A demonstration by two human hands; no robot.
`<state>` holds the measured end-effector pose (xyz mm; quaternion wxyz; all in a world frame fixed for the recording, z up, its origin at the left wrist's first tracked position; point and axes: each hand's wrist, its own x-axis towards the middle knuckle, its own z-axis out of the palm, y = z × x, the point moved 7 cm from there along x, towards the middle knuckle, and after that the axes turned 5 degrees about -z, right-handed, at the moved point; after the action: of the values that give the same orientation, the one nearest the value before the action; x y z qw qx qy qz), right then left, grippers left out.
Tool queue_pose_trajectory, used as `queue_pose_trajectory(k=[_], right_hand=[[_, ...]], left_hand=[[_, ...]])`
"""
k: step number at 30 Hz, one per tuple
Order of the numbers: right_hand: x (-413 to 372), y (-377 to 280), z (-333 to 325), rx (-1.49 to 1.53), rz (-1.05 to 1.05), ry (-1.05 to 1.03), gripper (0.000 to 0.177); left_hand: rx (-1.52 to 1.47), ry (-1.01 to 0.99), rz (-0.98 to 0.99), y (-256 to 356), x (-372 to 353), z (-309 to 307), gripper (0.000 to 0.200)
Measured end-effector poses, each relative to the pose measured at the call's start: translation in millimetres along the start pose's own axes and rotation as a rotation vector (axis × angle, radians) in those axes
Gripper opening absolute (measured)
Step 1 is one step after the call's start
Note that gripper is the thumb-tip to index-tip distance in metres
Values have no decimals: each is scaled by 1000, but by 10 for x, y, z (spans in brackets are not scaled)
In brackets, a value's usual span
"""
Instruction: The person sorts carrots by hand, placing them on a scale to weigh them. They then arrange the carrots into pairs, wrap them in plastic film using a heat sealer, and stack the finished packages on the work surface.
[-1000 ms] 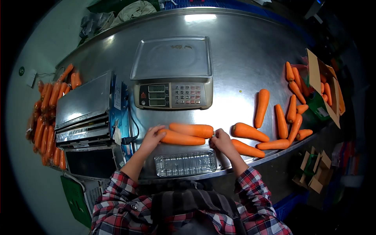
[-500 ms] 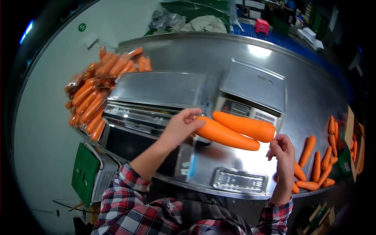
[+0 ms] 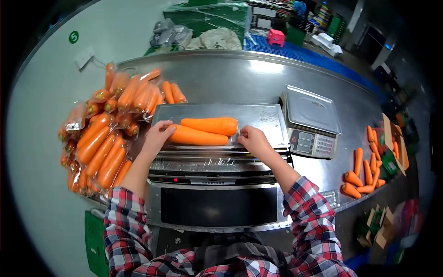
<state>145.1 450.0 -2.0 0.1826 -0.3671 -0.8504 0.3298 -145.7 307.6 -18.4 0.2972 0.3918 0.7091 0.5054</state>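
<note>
Near carrot [image 3: 198,136], far carrot [image 3: 209,124] side by side over metal top [image 3: 260,113], long axes roughly left-right. Left hand [image 3: 158,136] nearer: fingers touching near carrot's left end, clamping unclear. Right hand [image 3: 254,141] just beyond right ends, fingers bunched; can't tell if pinching anything.

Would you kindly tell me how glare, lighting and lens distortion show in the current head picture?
In the head view, glare whitens a far patch of the steel table; the lens bows the table's far edge, with the picture's corners black; the nearer carrot reads clearly, evenly lit; the background at far right looks dim and soft.
</note>
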Motion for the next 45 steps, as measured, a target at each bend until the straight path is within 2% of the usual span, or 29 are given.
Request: queue_pose_trajectory(k=[3, 5, 6, 9, 11, 14, 17, 20, 23, 24, 25, 27, 29, 30, 33, 35, 36, 37, 38, 39, 40, 41, 42, 43, 44, 45], right_hand=[[-381, 35, -200, 4, -95, 127, 20], [-750, 29, -427, -257, -23, 232, 20], [-882, 109, -436, -362, -72, 241, 21], [-1054, 63, -386, -592, -198, 316, 27], [-1033, -57, -307, -697, -171, 329, 32], [-961, -212, -151, -728, -161, 293, 38], [-870, -214, -32, -600, -152, 268, 32], [-774, -128, -55, -365, -77, 204, 27], [-761, -148, -71, -377, -159, 162, 24], [-758, 24, -51, -328, -38, 48, 23], [-794, -23, -138, -207, 116, -57, 24], [-888, -116, -290, 71, 207, -150, 21], [-949, -308, -449, 607, 237, -95, 19], [-893, -446, -633, 776, 143, -72, 18], [-554, -914, -1177, 1182, -199, -34, 16], [-192, -982, -1305, 1508, -253, 33, 18], [24, -948, -1257, 1422, -194, 328, 20], [194, -860, -1162, 1318, -136, 616, 22], [456, -729, -1047, 1107, -249, 565, 21], [669, -521, -849, 893, -352, 510, 21], [805, -256, -610, 417, -215, 422, 18], [879, -3, -403, -56, -75, 318, 17], [828, 31, -136, -30, -195, 239, 16], [751, -27, 85, -3, -311, 156, 16], [734, 15, 95, -38, -306, 148, 16], [675, -6, 69, -72, -298, 135, 16]], left_hand=[[341, 281, 219, 210, -330, -260, 29], [552, 268, 223, 255, -597, -438, 23], [771, 353, 390, 212, -747, -469, 20], [1027, 384, 424, 113, -1072, -427, 21], [1021, 369, 392, 187, -1163, -386, 26], [1100, 439, 374, 314, -1181, -305, 31], [1183, 459, 290, 238, -1119, -303, 29], [1073, 340, 263, 174, -1072, -260, 28], [785, 328, 220, -9, -913, -371, 27], [695, 329, 296, -20, -879, -438, 27], [349, 184, 73, -124, -804, -512, 26], [-367, -96, -347, -158, -831, -561, 25], [-716, -197, -425, 288, -924, -621, 25], [-846, -204, -421, 456, -909, -692, 27], [-1061, -156, -144, 1146, -735, -918, 30], [-1213, -292, 19, 1304, -365, -972, 24], [-1199, -246, 47, 1189, -87, -936, 18], [-1116, -12, 45, 1179, 53, -777, 24], [-1119, -60, 63, 939, 373, -634, 31], [-1108, 15, -5, 573, 573, -473, 30], [-178, 62, 160, 560, 554, -378, 29], [-112, 92, 82, 196, 675, -251, 29], [-103, -55, 30, -156, 736, -38, 29], [297, 83, 643, 111, 536, 51, 27], [335, 35, 577, -49, 595, 72, 25], [371, -16, 505, 43, 537, 46, 24]])
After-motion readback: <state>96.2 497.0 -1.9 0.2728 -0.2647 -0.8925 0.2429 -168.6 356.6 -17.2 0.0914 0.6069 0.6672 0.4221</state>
